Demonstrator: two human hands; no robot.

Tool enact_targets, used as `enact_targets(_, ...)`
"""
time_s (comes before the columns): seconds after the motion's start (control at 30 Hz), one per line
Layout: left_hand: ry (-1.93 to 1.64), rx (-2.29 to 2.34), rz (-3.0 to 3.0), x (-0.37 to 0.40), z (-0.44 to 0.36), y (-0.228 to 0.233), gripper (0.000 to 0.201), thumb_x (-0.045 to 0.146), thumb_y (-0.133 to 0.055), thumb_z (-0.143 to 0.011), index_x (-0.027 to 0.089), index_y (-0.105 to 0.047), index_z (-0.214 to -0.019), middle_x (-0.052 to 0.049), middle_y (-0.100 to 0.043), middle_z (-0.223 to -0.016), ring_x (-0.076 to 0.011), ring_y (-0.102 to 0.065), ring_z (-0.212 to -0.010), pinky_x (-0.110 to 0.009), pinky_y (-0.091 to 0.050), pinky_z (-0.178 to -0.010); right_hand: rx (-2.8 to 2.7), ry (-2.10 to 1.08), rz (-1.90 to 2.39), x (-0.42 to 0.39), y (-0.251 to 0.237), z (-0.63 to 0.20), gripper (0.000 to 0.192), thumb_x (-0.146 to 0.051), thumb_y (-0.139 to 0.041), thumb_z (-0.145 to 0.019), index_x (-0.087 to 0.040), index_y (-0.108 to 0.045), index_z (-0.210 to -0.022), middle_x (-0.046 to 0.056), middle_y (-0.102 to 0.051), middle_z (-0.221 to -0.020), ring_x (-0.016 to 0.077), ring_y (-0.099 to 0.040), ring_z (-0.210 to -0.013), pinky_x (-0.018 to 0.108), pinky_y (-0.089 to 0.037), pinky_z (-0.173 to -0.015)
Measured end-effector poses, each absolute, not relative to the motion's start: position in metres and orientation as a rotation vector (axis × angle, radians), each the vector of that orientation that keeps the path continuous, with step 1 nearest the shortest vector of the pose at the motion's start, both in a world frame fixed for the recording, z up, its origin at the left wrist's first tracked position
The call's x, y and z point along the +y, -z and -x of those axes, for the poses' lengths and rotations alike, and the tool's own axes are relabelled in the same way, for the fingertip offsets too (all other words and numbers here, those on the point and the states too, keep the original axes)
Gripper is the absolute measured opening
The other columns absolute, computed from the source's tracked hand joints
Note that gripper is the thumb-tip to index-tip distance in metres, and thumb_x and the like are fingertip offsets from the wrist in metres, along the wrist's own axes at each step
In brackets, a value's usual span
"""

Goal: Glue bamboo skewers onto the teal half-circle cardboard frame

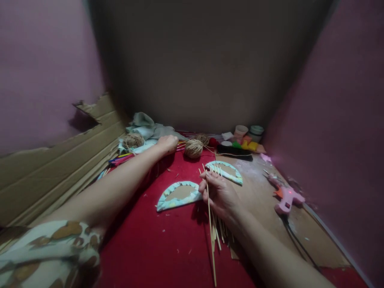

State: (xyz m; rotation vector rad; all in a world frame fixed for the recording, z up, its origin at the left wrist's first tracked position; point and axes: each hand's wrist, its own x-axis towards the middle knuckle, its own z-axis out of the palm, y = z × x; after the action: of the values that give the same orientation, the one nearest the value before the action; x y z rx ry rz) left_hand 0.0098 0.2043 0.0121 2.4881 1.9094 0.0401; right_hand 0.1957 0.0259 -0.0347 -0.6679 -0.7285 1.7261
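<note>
My right hand (220, 194) pinches a thin bamboo stick (211, 240) between thumb and fingers. Several shorter bamboo sticks (222, 230) lie beneath that hand, their ends poking out on both sides. On either side of it are two half-round cardboard pieces: a fabric-edged one (171, 202) on the red surface at left, and a similar one (231, 175) behind the fingers. Stretched toward the back, my left hand (168, 144) is closed near thin coloured sticks (181, 145) and a ball of twine (193, 148). What its fingers hold is hidden.
A pink glue gun (288, 199) with a black cord lies on the cardboard sheet (258, 204) at right. Cloth (144, 128), another twine ball (133, 141) and cups (241, 131) line the back. Torn cardboard (60, 168) leans along the left wall.
</note>
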Motion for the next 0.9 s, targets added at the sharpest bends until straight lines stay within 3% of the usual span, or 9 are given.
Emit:
enact_targets(0.5, -0.374, 2.076, -2.531, 0.239, -0.064, -0.077, 0.038, 0.036, -0.059, -0.093, 0.016, -0.056, -0.125, -0.010, -0.060, -0.124, -0.0225, -0.062, -0.106, -0.044, -0.054, -0.089, -0.739, -1.740, 0.649, 0.026, 0.037, -0.193, 0.026, -0.032, -0.077, -0.070, -0.014, -0.061, -0.079, 0.001, -0.068, -0.051, 0.0088, -0.054, -0.033, 0.014, -0.030, -0.031)
enact_targets(0.8, 0.268, 1.886, -2.306, 0.233, -0.036, -0.107, 0.034, 0.034, -0.058, -0.093, 0.015, -0.058, -0.122, -0.009, -0.061, -0.122, -0.0214, -0.062, -0.104, -0.042, -0.054, -0.089, -0.728, -1.721, 0.641, 0.027, 0.033, -0.195, 0.026, -0.032, -0.077, -0.069, -0.014, -0.062, -0.080, 0.001, -0.068, -0.052, 0.0078, -0.054, -0.034, 0.014, -0.032, -0.033)
enact_targets(0.83, 0.340, 1.884, -2.266, 0.228, -0.022, -0.109, 0.032, 0.034, -0.060, -0.092, 0.014, -0.060, -0.118, -0.009, -0.063, -0.116, -0.0198, -0.064, -0.098, -0.040, -0.056, -0.084, -0.726, -1.715, 0.640, 0.027, 0.032, -0.196, 0.025, -0.032, -0.077, -0.069, -0.014, -0.062, -0.081, 0.002, -0.068, -0.052, 0.0080, -0.054, -0.034, 0.014, -0.033, -0.033)
enact_targets(0.9, 0.375, 1.867, -2.237, 0.214, 0.010, -0.114, 0.012, 0.018, -0.071, -0.079, 0.006, -0.069, -0.080, -0.008, -0.066, -0.072, -0.0217, -0.064, -0.073, -0.035, -0.053, -0.068, -0.723, -1.694, 0.636, 0.028, 0.031, -0.196, 0.025, -0.031, -0.077, -0.069, -0.014, -0.062, -0.081, 0.001, -0.068, -0.052, 0.0084, -0.054, -0.035, 0.015, -0.034, -0.033)
